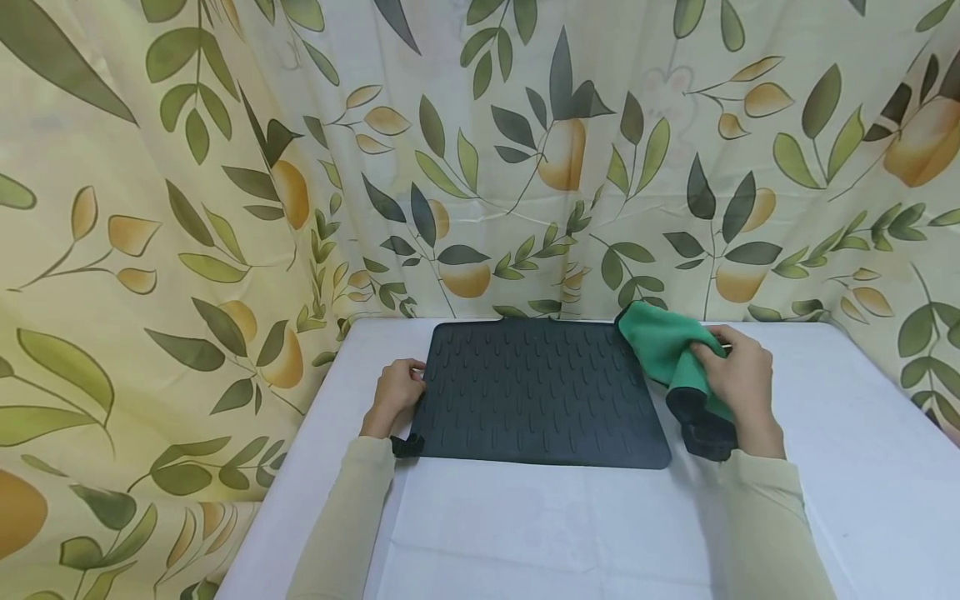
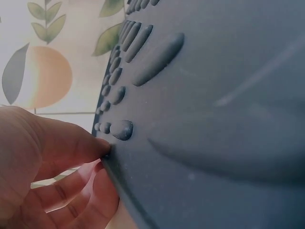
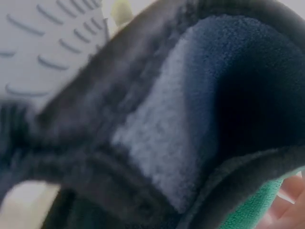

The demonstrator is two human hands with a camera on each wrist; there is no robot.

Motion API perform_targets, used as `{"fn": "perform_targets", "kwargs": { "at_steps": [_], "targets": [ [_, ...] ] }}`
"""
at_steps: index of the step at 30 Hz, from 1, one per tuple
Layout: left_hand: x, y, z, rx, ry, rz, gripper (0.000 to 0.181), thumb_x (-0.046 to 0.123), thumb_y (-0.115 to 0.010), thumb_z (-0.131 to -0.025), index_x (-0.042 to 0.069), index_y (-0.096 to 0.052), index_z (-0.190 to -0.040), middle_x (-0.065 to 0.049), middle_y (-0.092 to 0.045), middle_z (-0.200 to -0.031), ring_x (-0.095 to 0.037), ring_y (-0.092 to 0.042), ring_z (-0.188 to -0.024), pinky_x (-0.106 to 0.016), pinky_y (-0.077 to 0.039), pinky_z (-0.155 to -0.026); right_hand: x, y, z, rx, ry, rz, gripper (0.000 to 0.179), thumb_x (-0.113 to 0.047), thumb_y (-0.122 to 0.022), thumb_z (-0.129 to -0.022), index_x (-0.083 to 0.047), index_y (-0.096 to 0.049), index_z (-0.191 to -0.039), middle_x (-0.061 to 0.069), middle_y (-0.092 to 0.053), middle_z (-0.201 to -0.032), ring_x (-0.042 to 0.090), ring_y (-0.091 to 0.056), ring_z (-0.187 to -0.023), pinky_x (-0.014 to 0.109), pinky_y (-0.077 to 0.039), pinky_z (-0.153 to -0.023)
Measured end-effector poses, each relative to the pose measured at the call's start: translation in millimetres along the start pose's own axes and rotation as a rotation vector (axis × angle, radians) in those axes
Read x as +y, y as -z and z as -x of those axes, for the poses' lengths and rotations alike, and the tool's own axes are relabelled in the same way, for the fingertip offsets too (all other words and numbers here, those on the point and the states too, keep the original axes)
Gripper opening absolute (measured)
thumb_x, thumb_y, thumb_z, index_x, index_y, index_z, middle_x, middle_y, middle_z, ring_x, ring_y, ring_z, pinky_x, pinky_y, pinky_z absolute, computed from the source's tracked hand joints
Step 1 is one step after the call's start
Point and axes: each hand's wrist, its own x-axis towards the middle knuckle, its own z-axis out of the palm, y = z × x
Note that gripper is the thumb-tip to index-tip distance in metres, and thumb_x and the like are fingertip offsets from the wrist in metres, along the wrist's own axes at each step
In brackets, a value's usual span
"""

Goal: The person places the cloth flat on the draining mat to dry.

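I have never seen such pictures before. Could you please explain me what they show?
There is no machine here: a person works with two bare hands. The first, wide picture comes from a camera worn on the head, looking forward and down. The other two come from cameras on the left and right wrists, so things look very near. On the white table is a dark ridged mat. The left hand pinches its left edge. The right hand holds a green cloth with dark edging, which nearly fills the right wrist picture. Behind hangs a leaf-patterned curtain.
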Motion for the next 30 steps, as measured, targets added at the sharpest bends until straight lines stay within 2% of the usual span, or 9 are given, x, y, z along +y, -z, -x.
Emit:
{"fn": "perform_targets", "kwargs": {
  "at_steps": [7,13,15,20,23,27,30],
  "targets": [
    [0.3,-0.5,0.6,0.010,-0.006,-0.007,0.035,0.006,-0.066,-0.089,0.007,-0.073,-0.123,-0.003,-0.069,-0.086,-0.018,-0.060,-0.075,-0.029,-0.045,-0.065,-17,4,0.0,0.054,0.024,-0.038,0.035,-0.018,-0.067,-0.098,0.001,-0.068,-0.127,0.031,-0.070,-0.114,0.046,-0.064,-0.099,0.040,-0.040,-0.074],
    [1.4,-0.4,1.6,0.011,-0.002,-0.009,0.034,0.007,-0.067,-0.090,0.006,-0.072,-0.124,-0.003,-0.069,-0.087,-0.017,-0.060,-0.075,-0.029,-0.044,-0.065,-30,2,0.4,0.074,0.036,-0.096,0.034,-0.018,-0.069,-0.097,0.001,-0.069,-0.125,0.030,-0.071,-0.113,0.041,-0.063,-0.100,0.038,-0.039,-0.075],
    [2.1,0.0,1.7,0.012,0.000,-0.004,0.034,0.006,-0.067,-0.090,0.006,-0.072,-0.124,-0.003,-0.069,-0.086,-0.017,-0.060,-0.074,-0.028,-0.043,-0.064,-34,0,1.0,0.080,0.038,-0.107,0.033,-0.018,-0.070,-0.096,0.000,-0.070,-0.124,0.028,-0.072,-0.114,0.031,-0.062,-0.097,0.037,-0.039,-0.076],
    [2.0,-0.1,2.0,0.013,0.002,-0.007,0.034,0.006,-0.066,-0.090,0.007,-0.073,-0.123,-0.002,-0.069,-0.085,-0.017,-0.060,-0.073,-0.028,-0.043,-0.064,-46,-7,3.8,0.102,0.057,-0.141,0.031,-0.019,-0.072,-0.096,-0.004,-0.072,-0.123,0.022,-0.074,-0.113,-0.008,-0.049,-0.086,0.028,-0.039,-0.076],
    [1.6,-0.6,1.9,0.012,0.001,-0.014,0.034,0.007,-0.066,-0.090,0.007,-0.073,-0.123,-0.002,-0.069,-0.086,-0.016,-0.060,-0.074,-0.028,-0.043,-0.064,-54,-12,5.9,0.114,0.087,-0.173,0.031,-0.018,-0.073,-0.095,-0.004,-0.073,-0.122,0.021,-0.074,-0.113,-0.018,-0.044,-0.083,0.022,-0.039,-0.075],
    [2.3,-0.4,1.6,0.013,0.000,-0.018,0.034,0.007,-0.066,-0.090,0.007,-0.073,-0.123,-0.002,-0.069,-0.086,-0.017,-0.060,-0.074,-0.029,-0.044,-0.065,-64,-20,7.3,0.124,0.119,-0.210,0.030,-0.016,-0.073,-0.095,-0.003,-0.072,-0.121,0.021,-0.074,-0.113,-0.019,-0.045,-0.083,0.018,-0.038,-0.075],
    [3.3,0.0,1.8,0.010,0.002,-0.019,0.035,0.007,-0.065,-0.090,0.007,-0.072,-0.124,-0.003,-0.070,-0.086,-0.017,-0.060,-0.075,-0.029,-0.044,-0.065,-72,-27,8.3,0.115,0.146,-0.236,0.029,-0.016,-0.073,-0.095,-0.002,-0.072,-0.121,0.020,-0.074,-0.114,-0.012,-0.049,-0.086,0.015,-0.039,-0.075]
  ]
}}
